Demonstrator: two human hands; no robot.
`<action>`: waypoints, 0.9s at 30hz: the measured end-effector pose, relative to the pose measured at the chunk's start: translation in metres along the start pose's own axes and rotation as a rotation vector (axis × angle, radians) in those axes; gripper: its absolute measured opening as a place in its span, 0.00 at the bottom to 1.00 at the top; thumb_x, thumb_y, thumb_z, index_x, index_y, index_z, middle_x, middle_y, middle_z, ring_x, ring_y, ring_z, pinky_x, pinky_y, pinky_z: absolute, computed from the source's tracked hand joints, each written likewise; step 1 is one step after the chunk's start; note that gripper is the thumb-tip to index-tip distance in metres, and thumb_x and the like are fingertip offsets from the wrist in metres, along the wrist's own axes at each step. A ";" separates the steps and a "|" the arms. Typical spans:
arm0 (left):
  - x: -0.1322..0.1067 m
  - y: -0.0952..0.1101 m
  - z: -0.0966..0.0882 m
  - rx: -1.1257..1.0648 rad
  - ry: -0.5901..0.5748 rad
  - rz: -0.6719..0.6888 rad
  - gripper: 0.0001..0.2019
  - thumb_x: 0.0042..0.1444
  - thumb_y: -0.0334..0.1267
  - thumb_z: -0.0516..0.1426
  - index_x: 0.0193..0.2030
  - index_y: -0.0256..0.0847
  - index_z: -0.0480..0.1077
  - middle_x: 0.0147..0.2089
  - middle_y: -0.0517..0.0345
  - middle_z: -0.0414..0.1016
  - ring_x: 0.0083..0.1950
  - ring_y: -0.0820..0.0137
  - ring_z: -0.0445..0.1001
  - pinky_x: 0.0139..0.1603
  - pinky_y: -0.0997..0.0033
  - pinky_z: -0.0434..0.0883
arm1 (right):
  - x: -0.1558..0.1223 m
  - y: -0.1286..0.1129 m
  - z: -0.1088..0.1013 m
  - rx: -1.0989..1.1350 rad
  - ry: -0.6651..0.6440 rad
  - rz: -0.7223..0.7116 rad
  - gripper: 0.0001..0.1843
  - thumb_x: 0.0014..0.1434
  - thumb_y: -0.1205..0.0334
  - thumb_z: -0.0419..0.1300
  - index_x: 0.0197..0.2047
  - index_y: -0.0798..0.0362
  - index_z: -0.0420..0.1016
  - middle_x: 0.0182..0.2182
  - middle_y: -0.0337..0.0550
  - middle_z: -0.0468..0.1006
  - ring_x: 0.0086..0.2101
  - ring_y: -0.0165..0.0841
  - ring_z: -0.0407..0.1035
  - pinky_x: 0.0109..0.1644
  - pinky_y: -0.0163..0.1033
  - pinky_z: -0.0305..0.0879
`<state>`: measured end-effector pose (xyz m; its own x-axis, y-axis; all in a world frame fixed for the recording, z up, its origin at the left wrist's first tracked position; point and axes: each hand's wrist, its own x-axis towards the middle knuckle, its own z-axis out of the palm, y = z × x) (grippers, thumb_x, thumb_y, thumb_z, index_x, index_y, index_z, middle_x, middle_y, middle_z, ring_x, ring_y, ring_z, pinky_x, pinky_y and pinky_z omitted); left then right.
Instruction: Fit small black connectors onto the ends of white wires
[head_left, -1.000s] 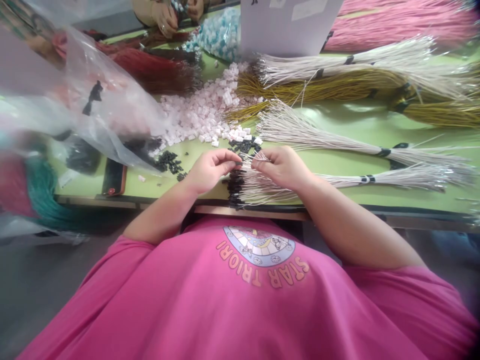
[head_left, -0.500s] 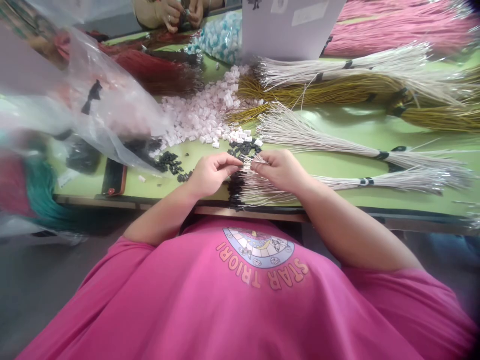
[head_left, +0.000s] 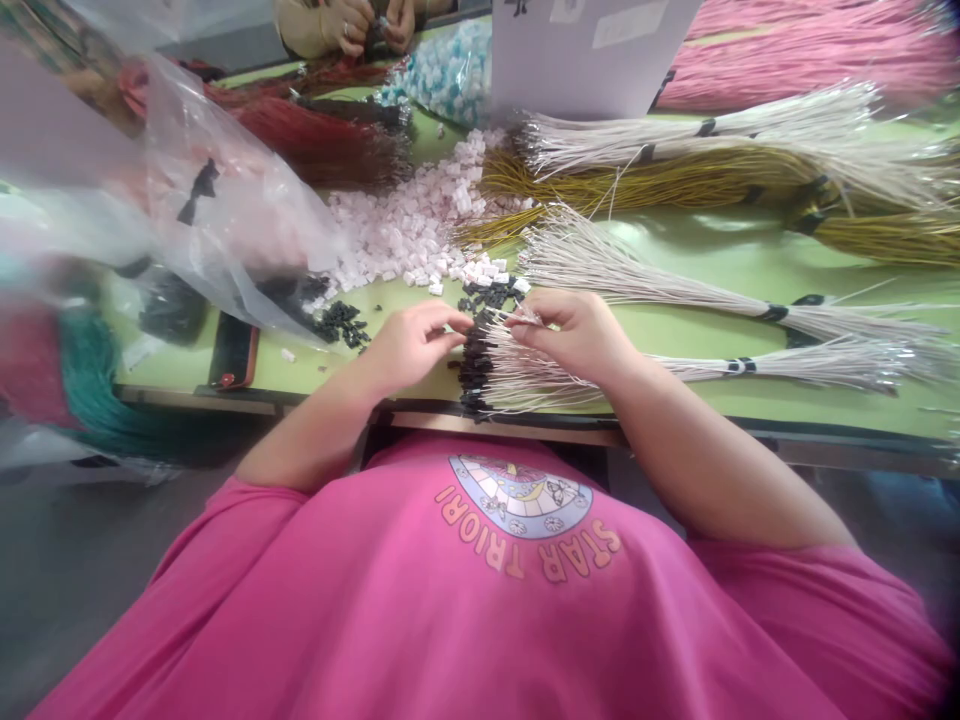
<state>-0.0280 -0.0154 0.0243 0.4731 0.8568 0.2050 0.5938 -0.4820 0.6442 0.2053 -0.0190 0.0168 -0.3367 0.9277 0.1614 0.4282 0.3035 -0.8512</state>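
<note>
My left hand [head_left: 411, 342] and my right hand [head_left: 577, 328] meet over the near edge of a green table [head_left: 675, 325]. The left fingers are pinched on a small black connector. The right fingers are pinched on thin white wires at the end of a white wire bundle [head_left: 525, 372], which lies under both hands and has black connectors [head_left: 472, 368] fitted on its left ends. Just beyond the fingers lies a small heap of loose black connectors [head_left: 491, 295].
A pile of white connectors [head_left: 420, 230] spreads behind the hands. White [head_left: 675, 290], yellow [head_left: 675, 175], pink [head_left: 787, 50] and red [head_left: 315, 140] wire bundles lie around. A clear plastic bag [head_left: 187, 200] covers the left. Another person's hands [head_left: 367, 22] work at the far edge.
Both hands stay pinched together at the wire ends, shifting only slightly. The view has drifted a little.
</note>
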 end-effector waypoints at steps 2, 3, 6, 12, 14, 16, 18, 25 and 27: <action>-0.002 -0.014 -0.018 0.151 0.031 -0.102 0.09 0.56 0.36 0.56 0.42 0.39 0.75 0.42 0.53 0.77 0.42 0.68 0.73 0.47 0.67 0.70 | 0.000 0.002 -0.002 0.077 0.008 0.050 0.10 0.49 0.58 0.61 0.29 0.56 0.76 0.21 0.37 0.68 0.25 0.27 0.60 0.30 0.34 0.54; -0.003 -0.021 -0.026 0.241 0.044 -0.180 0.10 0.57 0.35 0.55 0.42 0.39 0.75 0.42 0.53 0.77 0.42 0.67 0.73 0.48 0.65 0.69 | -0.001 0.002 -0.003 0.104 -0.007 0.074 0.10 0.48 0.58 0.62 0.30 0.56 0.77 0.21 0.36 0.68 0.24 0.26 0.59 0.29 0.34 0.54; -0.004 -0.043 -0.038 0.436 -0.090 -0.372 0.10 0.56 0.38 0.55 0.40 0.39 0.75 0.42 0.52 0.77 0.42 0.64 0.73 0.47 0.63 0.69 | -0.001 0.002 -0.003 0.166 -0.058 0.115 0.09 0.47 0.60 0.61 0.31 0.56 0.76 0.20 0.35 0.69 0.23 0.26 0.61 0.28 0.34 0.55; -0.005 -0.060 -0.026 0.511 -0.257 -0.379 0.11 0.57 0.39 0.51 0.36 0.41 0.74 0.43 0.53 0.75 0.43 0.63 0.72 0.49 0.63 0.67 | -0.001 -0.004 -0.002 0.216 -0.073 0.178 0.05 0.49 0.61 0.58 0.28 0.55 0.70 0.21 0.38 0.73 0.22 0.26 0.61 0.27 0.34 0.55; -0.004 -0.060 -0.023 0.522 -0.259 -0.381 0.11 0.58 0.38 0.49 0.36 0.41 0.73 0.42 0.52 0.73 0.43 0.63 0.71 0.49 0.63 0.67 | 0.000 -0.006 -0.002 0.166 -0.065 0.174 0.05 0.49 0.62 0.56 0.26 0.55 0.68 0.19 0.36 0.70 0.21 0.25 0.59 0.26 0.34 0.53; -0.003 -0.060 -0.020 0.545 -0.238 -0.398 0.12 0.59 0.38 0.47 0.36 0.41 0.71 0.42 0.52 0.72 0.42 0.64 0.71 0.48 0.63 0.67 | 0.000 -0.007 -0.002 0.091 -0.056 0.156 0.05 0.48 0.63 0.56 0.24 0.56 0.68 0.17 0.34 0.66 0.21 0.25 0.56 0.27 0.34 0.51; -0.002 -0.059 -0.020 0.558 -0.214 -0.416 0.12 0.60 0.39 0.46 0.37 0.41 0.70 0.42 0.51 0.71 0.41 0.64 0.70 0.47 0.63 0.67 | 0.000 -0.008 -0.003 0.018 -0.050 0.135 0.06 0.47 0.63 0.56 0.24 0.56 0.69 0.17 0.33 0.62 0.22 0.24 0.55 0.27 0.34 0.49; -0.010 -0.065 -0.032 0.512 -0.198 -0.312 0.12 0.56 0.34 0.51 0.44 0.41 0.72 0.47 0.51 0.72 0.46 0.62 0.70 0.52 0.62 0.66 | 0.000 -0.009 -0.003 0.045 -0.032 0.141 0.06 0.45 0.64 0.57 0.23 0.57 0.72 0.17 0.34 0.64 0.21 0.24 0.56 0.27 0.34 0.50; -0.013 -0.066 -0.035 0.460 -0.236 -0.275 0.14 0.55 0.33 0.52 0.46 0.42 0.73 0.48 0.52 0.72 0.48 0.62 0.70 0.54 0.63 0.66 | 0.000 -0.010 -0.002 0.073 -0.039 0.145 0.07 0.45 0.63 0.58 0.25 0.57 0.74 0.18 0.35 0.68 0.21 0.25 0.57 0.27 0.34 0.51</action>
<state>-0.0957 0.0115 0.0050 0.3625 0.9231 -0.1282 0.9118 -0.3229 0.2537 0.2031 -0.0215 0.0261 -0.3086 0.9511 0.0161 0.4126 0.1491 -0.8986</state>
